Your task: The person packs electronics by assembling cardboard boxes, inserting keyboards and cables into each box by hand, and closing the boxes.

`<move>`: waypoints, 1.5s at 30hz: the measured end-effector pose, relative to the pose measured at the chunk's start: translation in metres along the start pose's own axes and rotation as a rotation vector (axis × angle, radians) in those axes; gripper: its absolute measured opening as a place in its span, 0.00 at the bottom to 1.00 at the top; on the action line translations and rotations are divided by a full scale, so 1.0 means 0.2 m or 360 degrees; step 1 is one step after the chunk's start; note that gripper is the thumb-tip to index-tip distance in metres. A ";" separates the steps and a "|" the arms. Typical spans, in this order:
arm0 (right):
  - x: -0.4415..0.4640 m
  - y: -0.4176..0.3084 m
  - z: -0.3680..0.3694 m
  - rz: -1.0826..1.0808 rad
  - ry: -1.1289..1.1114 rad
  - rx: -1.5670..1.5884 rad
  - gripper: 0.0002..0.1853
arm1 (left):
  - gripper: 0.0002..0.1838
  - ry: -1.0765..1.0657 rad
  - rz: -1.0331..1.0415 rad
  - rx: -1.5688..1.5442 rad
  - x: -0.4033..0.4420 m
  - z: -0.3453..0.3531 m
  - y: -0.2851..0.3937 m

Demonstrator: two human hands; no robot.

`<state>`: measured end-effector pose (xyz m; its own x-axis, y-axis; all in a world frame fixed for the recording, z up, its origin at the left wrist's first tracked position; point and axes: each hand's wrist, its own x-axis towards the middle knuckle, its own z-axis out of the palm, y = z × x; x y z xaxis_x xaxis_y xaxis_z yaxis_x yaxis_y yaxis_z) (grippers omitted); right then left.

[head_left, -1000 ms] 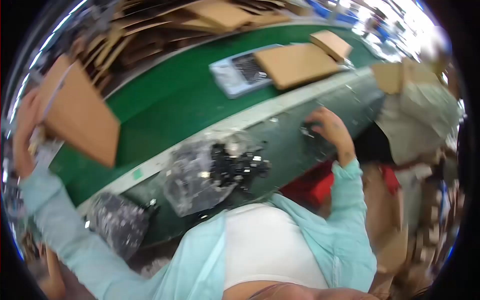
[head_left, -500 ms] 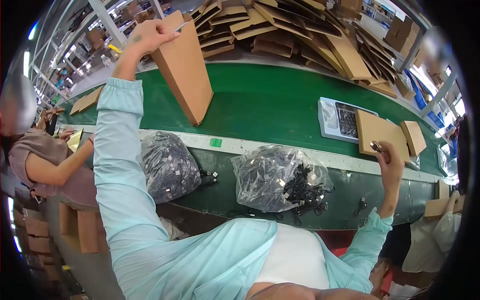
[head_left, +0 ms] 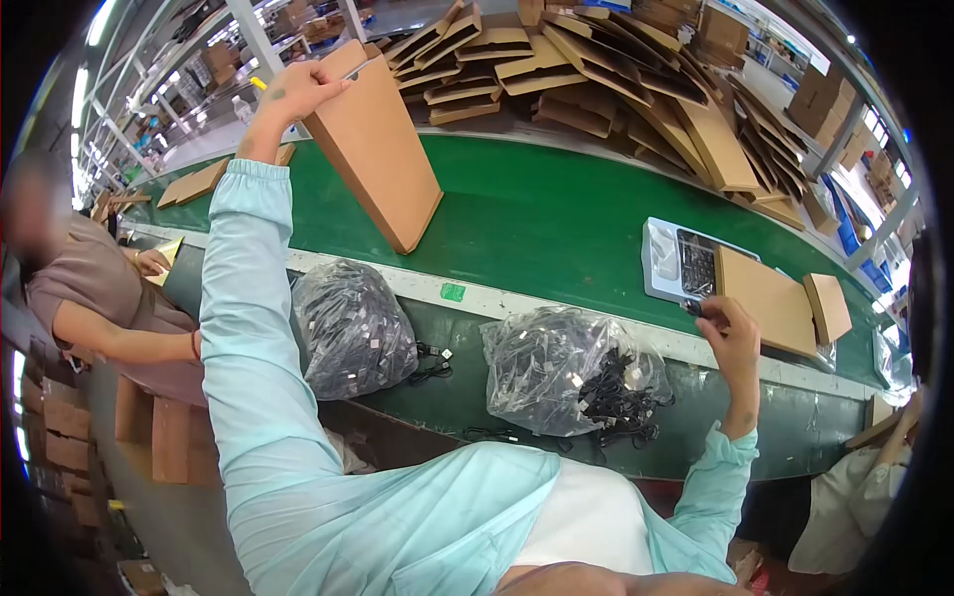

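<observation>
My left hand (head_left: 304, 91) grips the upper end of a tall brown cardboard box (head_left: 383, 149), which stands tilted with its lower end on the green belt. Between the fingertips of my right hand (head_left: 730, 328) is a small black cable (head_left: 694, 307), its details too small to make out. Just beyond that hand, a light-blue tray with a black keyboard-like item (head_left: 699, 260) lies on the belt, partly under a flat cardboard box (head_left: 765, 298). In front of me, a clear plastic bag (head_left: 532, 372) spills black cables (head_left: 621, 397) onto the near ledge.
A second bag of cables (head_left: 356, 333) sits to the left, with loose cables (head_left: 432, 363) beside it. Folded cardboard boxes (head_left: 596, 74) are heaped beyond the green belt (head_left: 537, 219). A co-worker (head_left: 119, 288) is at the left, and another person's sleeve (head_left: 855, 497) shows at right.
My right hand has moved left with the small black cable, toward the light-blue tray. My left hand still holds the tilted box. The whole view has shifted slightly.
</observation>
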<state>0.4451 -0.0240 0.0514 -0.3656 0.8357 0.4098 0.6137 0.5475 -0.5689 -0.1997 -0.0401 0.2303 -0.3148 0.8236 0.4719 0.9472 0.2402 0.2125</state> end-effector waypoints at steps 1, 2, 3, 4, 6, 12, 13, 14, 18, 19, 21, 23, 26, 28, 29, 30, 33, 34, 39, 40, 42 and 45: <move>-0.02 0.02 0.01 0.0005 -0.0007 0.0020 0.15 | 0.26 -0.0021 0.0006 -0.0039 0.02 0.02 -0.08; -0.03 0.03 0.02 0.0051 -0.0022 0.0036 0.15 | 0.27 -0.0037 0.0011 -0.0073 0.05 0.06 -0.20; -0.05 0.06 0.03 0.0046 -0.0019 0.0047 0.14 | 0.28 -0.0048 0.0014 -0.0101 0.06 0.04 -0.28; -0.07 0.10 0.03 0.0042 -0.0018 0.0058 0.14 | 0.28 -0.0027 -0.0060 -0.0073 0.02 -0.01 -0.26; -0.10 0.16 0.05 0.0055 -0.0027 0.0071 0.14 | 0.29 0.0007 -0.0212 -0.0029 -0.07 -0.07 -0.23; -0.16 0.25 0.09 0.0139 -0.0043 0.0071 0.15 | 0.24 0.0003 -0.0511 -0.0361 -0.26 -0.14 -0.47; -0.17 0.26 0.10 0.0161 -0.0060 0.0069 0.15 | 0.23 0.0059 -0.0581 -0.0468 -0.30 -0.13 -0.54; -0.18 0.27 0.11 0.0183 -0.0076 0.0067 0.16 | 0.22 0.0115 -0.0649 -0.0574 -0.35 -0.10 -0.65; -0.24 0.34 0.13 0.0263 -0.0091 0.0117 0.16 | 0.21 0.0171 -0.1064 -0.0950 -0.63 -0.06 -0.94; -0.25 0.36 0.13 0.0281 -0.0091 0.0152 0.15 | 0.21 0.0221 -0.1112 -0.1113 -0.74 -0.06 -0.96; -0.26 0.38 0.12 0.0316 -0.0090 0.0221 0.15 | 0.21 0.0390 -0.1245 -0.1341 -0.94 -0.01 -1.07; -0.27 0.36 0.11 0.0325 -0.0087 0.0198 0.14 | 0.21 0.0519 -0.1371 -0.1545 -1.15 0.09 -1.26; -0.27 0.34 0.10 0.0345 -0.0084 0.0181 0.14 | 0.19 0.0639 -0.1455 -0.1950 -1.46 0.20 -1.46; -0.28 0.35 0.12 0.0358 -0.0104 0.0173 0.14 | 0.18 0.0841 -0.1607 -0.2040 -1.60 0.22 -1.39; -0.29 0.38 0.12 0.0361 -0.0129 0.0165 0.14 | 0.18 0.0945 -0.1683 -0.2084 -1.65 0.22 -1.35; -0.29 0.40 0.12 0.0363 -0.0154 0.0157 0.14 | 0.18 0.0963 -0.1690 -0.2120 -1.69 0.23 -1.36; -0.29 0.42 0.13 0.0388 -0.0188 0.0125 0.14 | 0.17 0.1035 -0.1685 -0.2250 -1.79 0.28 -1.37; -0.30 0.42 0.13 0.0384 -0.0163 0.0130 0.14 | 0.16 0.1077 -0.1659 -0.2304 -1.80 0.29 -1.37; -0.30 0.43 0.14 0.0334 -0.0156 0.0101 0.13 | 0.15 0.1453 -0.1597 -0.2505 -1.96 0.29 -1.47; -0.31 0.44 0.14 0.0318 -0.0162 0.0111 0.13 | 0.15 0.1542 -0.1582 -0.2510 -2.00 0.29 -1.48; -0.32 0.51 0.15 0.0299 -0.0171 0.0121 0.13 | 0.15 0.1714 -0.1547 -0.2560 -2.09 0.30 -1.53; -0.32 0.53 0.14 0.0309 -0.0207 0.0086 0.13 | 0.17 0.2013 -0.1754 -0.2277 -2.17 0.29 -1.55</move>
<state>0.5135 -0.0178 -0.0546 -0.3334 0.9222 0.1957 0.6442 0.3744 -0.6669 -0.3538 -0.4418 -0.0903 -0.9641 -0.1470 -0.2213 -0.0653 -0.6763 0.7338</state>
